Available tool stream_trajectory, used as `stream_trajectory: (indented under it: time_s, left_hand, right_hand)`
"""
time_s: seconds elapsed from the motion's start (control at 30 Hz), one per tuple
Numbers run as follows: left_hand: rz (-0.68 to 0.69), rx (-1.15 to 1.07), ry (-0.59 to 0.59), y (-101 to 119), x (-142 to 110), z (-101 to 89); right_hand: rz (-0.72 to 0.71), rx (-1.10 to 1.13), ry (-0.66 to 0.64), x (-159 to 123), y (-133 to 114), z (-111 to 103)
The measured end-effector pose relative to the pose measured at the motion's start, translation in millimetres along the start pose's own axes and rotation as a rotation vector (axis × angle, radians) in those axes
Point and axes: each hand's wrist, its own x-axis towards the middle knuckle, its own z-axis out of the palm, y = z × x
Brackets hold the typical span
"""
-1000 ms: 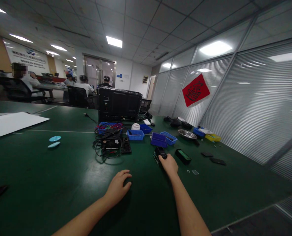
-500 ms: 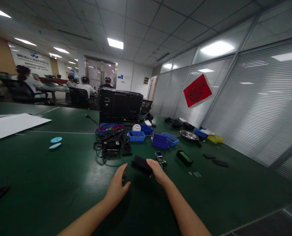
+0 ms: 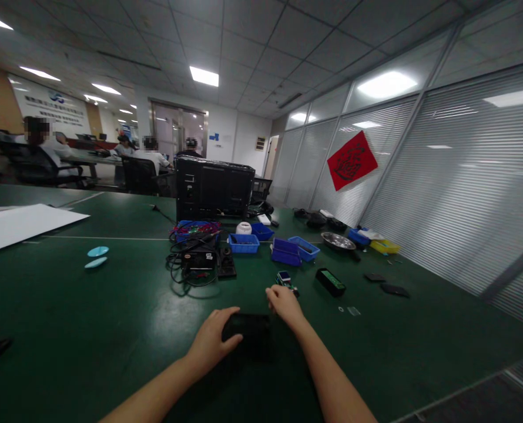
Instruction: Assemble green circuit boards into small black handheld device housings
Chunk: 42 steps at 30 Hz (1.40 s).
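A black rectangular box [image 3: 250, 324] is low over the green table, its dark outline hard to make out against the surface. My left hand [image 3: 213, 339] grips its left end between thumb and fingers. Just beyond the box's right end is my right hand [image 3: 284, 302], fingers curled in; anything inside them is hidden. Behind that hand lies a small circuit board with a display [image 3: 283, 277], partly covered by it. Farther right sits a black case with a green board [image 3: 331, 282] in its opening.
Blue bins [image 3: 244, 243], a baseball [image 3: 244, 228] and a black cabled device [image 3: 197, 258] stand toward the middle back. A large black housing [image 3: 215, 188] rises behind them. Flat black pieces [image 3: 394, 290] and a metal bowl [image 3: 338, 241] are rightward. Light-blue pieces [image 3: 96, 262] lie left.
The black box has come lower and nearer, passing from my right hand to my left. My left hand has closed on it; my right hand has let go and curled its fingers.
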Motion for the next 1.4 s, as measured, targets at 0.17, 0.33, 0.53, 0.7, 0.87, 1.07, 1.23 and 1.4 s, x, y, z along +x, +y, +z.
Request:
stream_trajectory:
  time_s: [0.17, 0.33, 0.53, 0.7, 0.87, 1.07, 1.23, 1.4]
  left_hand:
    - [-0.043, 0.025, -0.067, -0.8, -0.8, -1.3]
    - [-0.027, 0.023, -0.084, 0.4, -1.2, -1.6]
    - [-0.023, 0.019, -0.078, 0.3, -1.1, -1.4]
    - [-0.027, 0.03, -0.082, 0.3, -0.9, -1.3]
    - [-0.03, 0.035, -0.08, 0.6, -0.9, -1.5]
    - [-0.024, 0.036, -0.083, 2.0, -1.7, -3.1]
    - [-0.011, 0.023, -0.079, 1.9, -1.7, -3.6]
    - [-0.002, 0.027, -0.078, 2.1, -1.8, -3.1]
  right_hand:
    - [0.134, -0.348, 0.45, 7.3, 16.5, -30.8]
    - [0.245, -0.542, 0.322, 15.7, 30.4, -24.1]
    - [0.188, -0.534, 0.31, 18.3, 30.0, -10.8]
    - [0.112, -0.525, 0.318, 12.8, 21.6, -4.0]
    - [0.071, -0.454, 0.311, 10.8, 16.8, -4.6]
    - [0.111, -0.472, 0.206, 11.3, 15.5, -9.3]
    - [-0.027, -0.467, 0.248, 8.3, 11.2, -9.3]
    - [-0.119, -0.368, 0.173, 4.7, 10.1, -15.0]
